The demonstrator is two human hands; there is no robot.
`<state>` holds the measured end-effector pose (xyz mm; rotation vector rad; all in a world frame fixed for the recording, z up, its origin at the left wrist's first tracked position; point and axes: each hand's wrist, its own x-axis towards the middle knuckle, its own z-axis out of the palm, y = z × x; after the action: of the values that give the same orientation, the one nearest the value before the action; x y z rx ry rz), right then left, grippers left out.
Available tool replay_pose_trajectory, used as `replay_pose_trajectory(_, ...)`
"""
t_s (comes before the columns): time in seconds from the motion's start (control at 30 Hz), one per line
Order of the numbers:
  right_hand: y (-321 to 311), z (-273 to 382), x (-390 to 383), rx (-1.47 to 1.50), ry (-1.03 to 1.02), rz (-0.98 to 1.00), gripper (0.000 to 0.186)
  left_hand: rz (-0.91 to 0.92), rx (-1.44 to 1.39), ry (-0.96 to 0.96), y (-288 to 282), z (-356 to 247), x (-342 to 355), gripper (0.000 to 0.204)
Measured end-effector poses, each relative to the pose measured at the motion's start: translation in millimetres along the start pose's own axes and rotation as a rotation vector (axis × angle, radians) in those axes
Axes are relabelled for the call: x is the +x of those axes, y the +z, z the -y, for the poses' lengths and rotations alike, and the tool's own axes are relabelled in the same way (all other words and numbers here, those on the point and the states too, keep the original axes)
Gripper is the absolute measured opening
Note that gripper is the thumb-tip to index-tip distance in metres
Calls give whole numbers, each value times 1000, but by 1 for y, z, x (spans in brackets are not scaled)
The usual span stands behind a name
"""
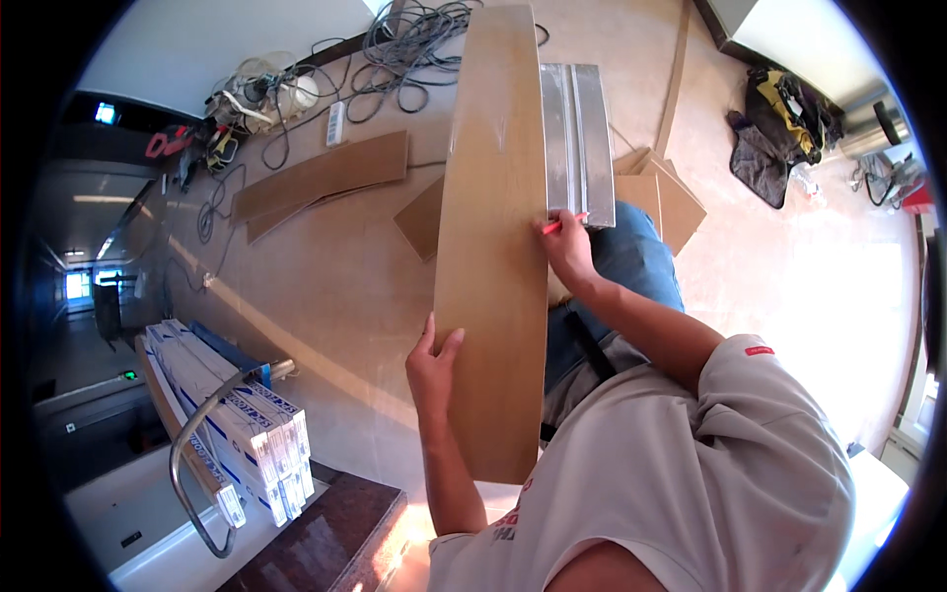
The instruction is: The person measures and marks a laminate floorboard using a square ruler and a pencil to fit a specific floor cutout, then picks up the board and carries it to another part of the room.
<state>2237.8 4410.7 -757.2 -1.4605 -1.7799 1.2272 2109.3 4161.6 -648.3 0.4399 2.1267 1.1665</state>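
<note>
A long wood-look floor plank runs lengthwise in front of me, from the far edge down toward my shirt. At its left edge is my left hand, thumb on the top face and the index finger along the edge; its other fingers are partly hidden. My right hand is closed around a red pencil by the plank's right edge. Whether the pencil's tip touches the plank is too small to tell. Just beyond that hand, a grey metal step stool or bench with a ridged top stands beside the plank.
Cut plank pieces lie on the floor to the left, others beside the bench. Coiled cables sprawl at the back. Stacked long cartons and a bent metal tap are at lower left. A tool bag rests far right.
</note>
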Motion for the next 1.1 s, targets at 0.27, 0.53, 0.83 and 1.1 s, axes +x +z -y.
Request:
replay_pose_trajectory(0.27, -36, 31, 93, 736, 298, 181, 26, -56, 35, 23, -5, -50, -37, 62)
replay_pose_trajectory(0.53, -110, 52, 73, 1046, 352, 206, 29, -119, 301, 112, -26, -124, -123, 60)
replay_pose_trajectory(0.83, -226, 9, 113, 1141, 253, 118, 26, -154, 793, 172, -61, -107, -195, 33)
replay_pose_trajectory(1.1, -252, -28, 76, 1520, 147, 272, 35, -368, 1199, 863, -74, -120, -192, 42)
